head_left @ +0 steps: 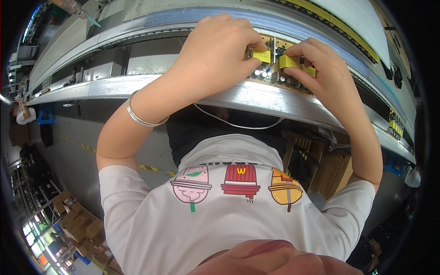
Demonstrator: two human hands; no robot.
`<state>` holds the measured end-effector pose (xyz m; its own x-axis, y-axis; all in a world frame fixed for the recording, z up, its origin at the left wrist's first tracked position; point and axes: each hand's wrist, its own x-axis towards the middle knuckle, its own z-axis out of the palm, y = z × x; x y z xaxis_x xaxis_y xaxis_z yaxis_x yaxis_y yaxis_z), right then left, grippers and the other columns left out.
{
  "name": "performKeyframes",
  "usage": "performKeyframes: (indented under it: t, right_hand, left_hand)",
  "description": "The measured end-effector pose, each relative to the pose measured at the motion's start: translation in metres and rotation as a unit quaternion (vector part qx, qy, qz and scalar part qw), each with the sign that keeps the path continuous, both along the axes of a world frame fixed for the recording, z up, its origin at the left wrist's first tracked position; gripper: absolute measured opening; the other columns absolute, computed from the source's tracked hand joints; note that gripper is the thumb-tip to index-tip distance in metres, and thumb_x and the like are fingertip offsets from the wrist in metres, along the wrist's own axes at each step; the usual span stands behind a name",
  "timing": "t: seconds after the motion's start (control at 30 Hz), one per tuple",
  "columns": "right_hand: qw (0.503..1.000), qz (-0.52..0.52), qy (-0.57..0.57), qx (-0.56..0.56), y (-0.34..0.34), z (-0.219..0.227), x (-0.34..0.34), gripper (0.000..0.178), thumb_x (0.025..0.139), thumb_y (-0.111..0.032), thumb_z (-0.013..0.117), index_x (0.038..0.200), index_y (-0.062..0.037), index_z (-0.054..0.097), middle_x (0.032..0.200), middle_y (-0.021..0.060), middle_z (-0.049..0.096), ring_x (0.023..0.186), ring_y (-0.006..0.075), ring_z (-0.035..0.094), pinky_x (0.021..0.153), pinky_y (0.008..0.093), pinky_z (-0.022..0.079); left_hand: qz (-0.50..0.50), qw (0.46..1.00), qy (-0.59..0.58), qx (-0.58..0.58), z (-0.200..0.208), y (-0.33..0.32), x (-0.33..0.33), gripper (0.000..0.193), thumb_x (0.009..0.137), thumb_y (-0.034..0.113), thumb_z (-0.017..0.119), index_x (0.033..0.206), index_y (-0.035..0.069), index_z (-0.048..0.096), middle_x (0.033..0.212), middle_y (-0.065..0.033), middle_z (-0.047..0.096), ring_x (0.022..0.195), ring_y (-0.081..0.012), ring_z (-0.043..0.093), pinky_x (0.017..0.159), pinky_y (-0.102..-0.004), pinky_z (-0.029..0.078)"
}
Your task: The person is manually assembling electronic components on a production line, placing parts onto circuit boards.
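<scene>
A circuit board (271, 75) crowded with parts lies between the metal rails of a conveyor line in front of me. My left hand (222, 52) reaches over the near rail, with thumb and forefinger closed at the sides of a yellow block-shaped component (261, 56) on the board. My right hand (323, 66) pinches a second yellow block-shaped component (288, 62) between thumb and fingers. Under the right palm another yellow part (308, 70) shows, partly covered. Between the two hands stands a thin upright metal piece (274, 48). Round-topped components (263, 74) sit along the board's near side.
The near metal rail (275, 95) runs between me and the board. Another board with yellow parts (395, 124) rests farther right on the line. A dispenser with a teal tip (93, 20) hangs at upper left. A white cable (238, 125) loops below the rail; a cardboard box (333, 169) stands beneath.
</scene>
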<state>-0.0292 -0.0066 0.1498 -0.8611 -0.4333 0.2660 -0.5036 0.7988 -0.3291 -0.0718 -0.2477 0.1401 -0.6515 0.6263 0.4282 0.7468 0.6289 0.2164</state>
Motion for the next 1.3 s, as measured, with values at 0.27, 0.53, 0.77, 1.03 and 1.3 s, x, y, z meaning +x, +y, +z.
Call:
performKeyframes:
  t: [0.27,0.53,0.77,1.03,1.3]
  right_hand:
    - [0.997,0.001,0.053,0.052,-0.002,-0.003,0.001,0.017,0.085,-0.009,0.075,0.099,-0.0018,0.071,0.094,0.0067,0.062,0.08,0.0245,0.061,0.074,0.0356,0.05]
    - [0.996,0.02,0.001,0.09,0.009,0.004,-0.001,0.02,0.086,-0.008,0.076,0.106,-0.0028,0.073,0.101,0.0044,0.064,0.078,0.019,0.06,0.069,0.0297,0.049]
    - [0.997,0.014,-0.004,0.08,0.016,0.004,0.001,0.022,0.086,-0.005,0.075,0.107,-0.0026,0.073,0.102,0.0042,0.065,0.077,0.0185,0.061,0.067,0.0286,0.049]
    - [0.998,0.018,0.009,0.067,0.023,0.003,0.002,0.022,0.085,-0.003,0.075,0.107,-0.0029,0.074,0.102,0.0043,0.065,0.076,0.0179,0.06,0.065,0.0278,0.049]
    - [0.998,0.016,0.015,0.056,0.021,-0.002,0.0,0.019,0.083,-0.005,0.075,0.102,-0.002,0.072,0.098,0.005,0.064,0.076,0.0211,0.061,0.068,0.0321,0.05]
  left_hand:
    - [-0.019,1.0,0.019,-0.009,-0.003,0.007,-0.004,0.016,0.077,0.019,0.077,0.089,0.008,0.08,0.086,-0.0047,0.073,0.08,-0.0262,0.061,0.079,-0.0376,0.049]
    - [-0.047,0.998,-0.007,0.03,-0.011,0.014,-0.018,0.013,0.076,0.017,0.079,0.085,0.008,0.08,0.084,-0.0049,0.075,0.08,-0.0253,0.063,0.08,-0.0367,0.05]
    - [-0.067,0.998,-0.006,0.005,-0.006,0.022,-0.022,0.01,0.075,0.016,0.08,0.082,0.009,0.08,0.077,-0.0035,0.074,0.077,-0.0244,0.065,0.079,-0.0357,0.051]
    - [-0.09,0.995,0.016,0.03,-0.009,0.029,-0.02,0.01,0.075,0.016,0.08,0.081,0.008,0.08,0.072,-0.0033,0.073,0.072,-0.0238,0.065,0.07,-0.0347,0.051]
    - [-0.085,0.996,-0.027,0.012,-0.004,0.027,-0.022,0.01,0.074,0.016,0.08,0.081,0.008,0.079,0.073,-0.003,0.073,0.073,-0.0231,0.065,0.072,-0.0343,0.05]
